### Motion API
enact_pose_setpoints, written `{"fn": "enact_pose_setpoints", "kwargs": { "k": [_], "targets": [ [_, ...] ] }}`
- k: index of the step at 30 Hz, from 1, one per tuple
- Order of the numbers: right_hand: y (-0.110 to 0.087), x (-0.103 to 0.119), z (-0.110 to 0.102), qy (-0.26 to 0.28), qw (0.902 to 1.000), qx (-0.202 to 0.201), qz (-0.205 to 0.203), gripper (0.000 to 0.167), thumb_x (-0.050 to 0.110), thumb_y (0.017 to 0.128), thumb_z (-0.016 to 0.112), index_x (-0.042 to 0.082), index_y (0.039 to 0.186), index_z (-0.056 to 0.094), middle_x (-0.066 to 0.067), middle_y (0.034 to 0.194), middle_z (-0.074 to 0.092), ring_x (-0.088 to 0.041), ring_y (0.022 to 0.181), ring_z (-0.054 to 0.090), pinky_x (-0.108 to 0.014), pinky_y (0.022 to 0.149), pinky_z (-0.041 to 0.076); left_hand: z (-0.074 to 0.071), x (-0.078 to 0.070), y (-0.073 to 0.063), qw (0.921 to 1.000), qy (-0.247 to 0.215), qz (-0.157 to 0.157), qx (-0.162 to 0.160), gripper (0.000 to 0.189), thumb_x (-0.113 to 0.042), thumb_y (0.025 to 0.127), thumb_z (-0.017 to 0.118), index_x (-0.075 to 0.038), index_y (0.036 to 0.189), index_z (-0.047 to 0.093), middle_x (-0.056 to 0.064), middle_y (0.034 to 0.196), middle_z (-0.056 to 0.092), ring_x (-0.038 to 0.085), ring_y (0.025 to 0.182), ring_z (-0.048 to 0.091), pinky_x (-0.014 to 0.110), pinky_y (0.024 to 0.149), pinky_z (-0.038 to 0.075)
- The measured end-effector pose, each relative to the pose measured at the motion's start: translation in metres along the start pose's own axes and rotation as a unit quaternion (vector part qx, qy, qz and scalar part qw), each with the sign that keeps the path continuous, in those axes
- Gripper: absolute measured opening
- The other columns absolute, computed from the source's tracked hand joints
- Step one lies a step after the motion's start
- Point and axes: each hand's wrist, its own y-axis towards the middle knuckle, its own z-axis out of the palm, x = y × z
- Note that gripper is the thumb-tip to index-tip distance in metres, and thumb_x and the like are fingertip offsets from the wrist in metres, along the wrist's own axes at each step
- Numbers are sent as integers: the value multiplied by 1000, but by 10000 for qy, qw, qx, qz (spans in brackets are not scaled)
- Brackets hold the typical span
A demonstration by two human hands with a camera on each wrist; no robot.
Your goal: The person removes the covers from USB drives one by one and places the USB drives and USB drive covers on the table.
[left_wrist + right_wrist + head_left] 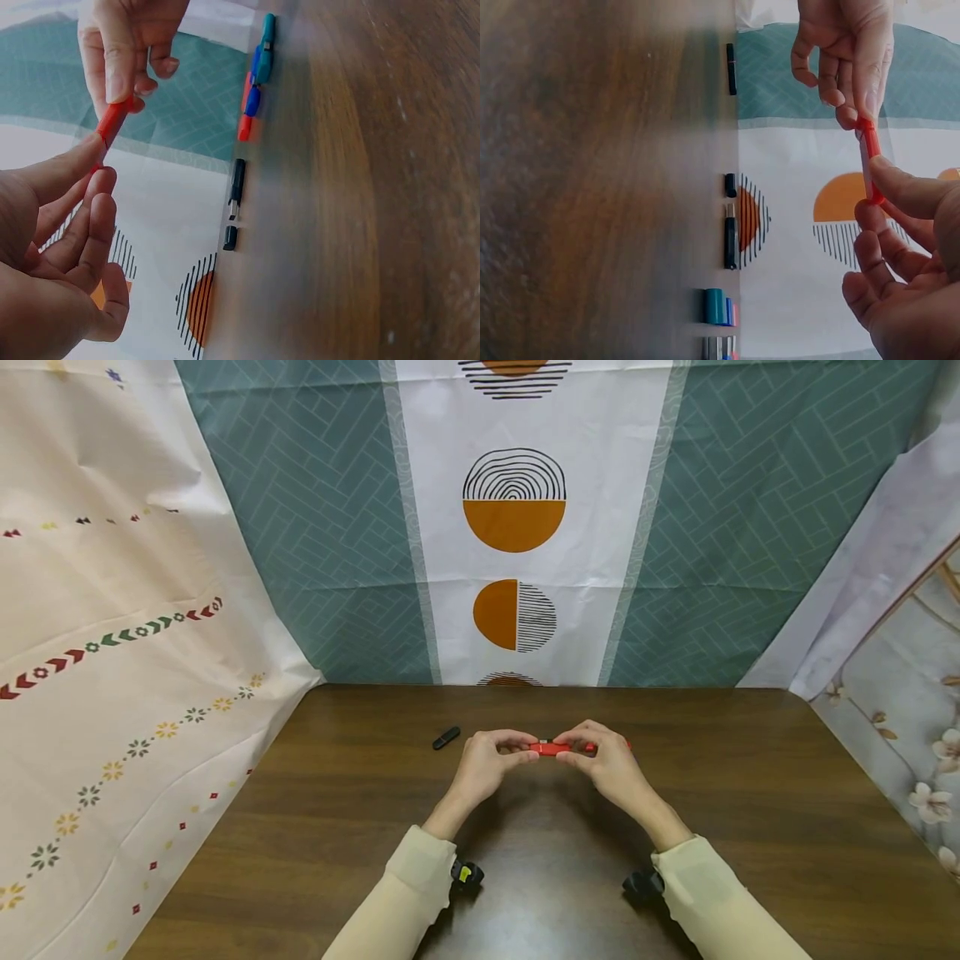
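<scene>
Above the far part of the table, a red USB stick (550, 749) is held level between both hands. My left hand (483, 765) pinches its left end between thumb and fingers. The right end is pinched by my right hand (609, 767). In the right wrist view the red stick (870, 161) shows side-on; whether its cap is fully seated, I cannot tell. Behind the hands lies a black USB stick (238, 180) with its metal plug bare, its small black cap (230, 238) lying apart just off the plug's end.
Left of the hands, another black USB stick (446, 737) lies on the brown wooden table (337, 827). Teal (267, 45), blue (253, 100) and red (245, 127) stick parts lie close together behind my right hand. A patterned curtain (337, 527) hangs at the table's far edge.
</scene>
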Motion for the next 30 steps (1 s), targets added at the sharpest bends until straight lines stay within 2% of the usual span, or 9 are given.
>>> {"fn": "enact_pose_setpoints", "kwargs": {
  "k": [4,7,10,20,30],
  "targets": [
    [1,0,-3,-4,10000,5,41,19,6,87,84,9,106,80,-2,100,70,-22,88,59,-40,80,49,-3,1,1,10000,-69,-46,39,18,-23,89,84,-16,105,83,-5,93,78,23,80,67,27,64,50],
    [1,-2,-6,-17,9998,-67,183,19,8,87,84,8,106,80,-2,100,69,-22,85,56,-32,73,47,-6,3,2,9999,-101,-128,-59,19,-23,89,84,-15,107,83,-5,93,78,19,81,66,28,67,51],
    [1,-4,-10,15,9994,-177,305,20,8,87,84,7,106,80,-3,100,67,-22,82,54,-28,67,44,-8,5,3,9996,-133,-146,-187,19,-22,90,84,-14,107,82,-4,93,77,16,80,65,29,68,51],
    [2,-5,-10,28,9992,-175,359,20,9,88,84,8,107,80,-4,98,67,-23,78,51,-29,65,41,-5,7,4,9994,-43,-53,-333,19,-21,89,84,-14,107,83,-3,91,76,12,79,64,27,67,51],
    [1,-7,-7,-63,9989,-144,439,19,9,89,83,7,108,79,-4,100,64,-22,83,52,-30,68,43,-4,10,4,9992,26,-170,-367,18,-19,89,84,-13,106,83,-3,90,76,11,80,65,27,68,52]
  ]
}}
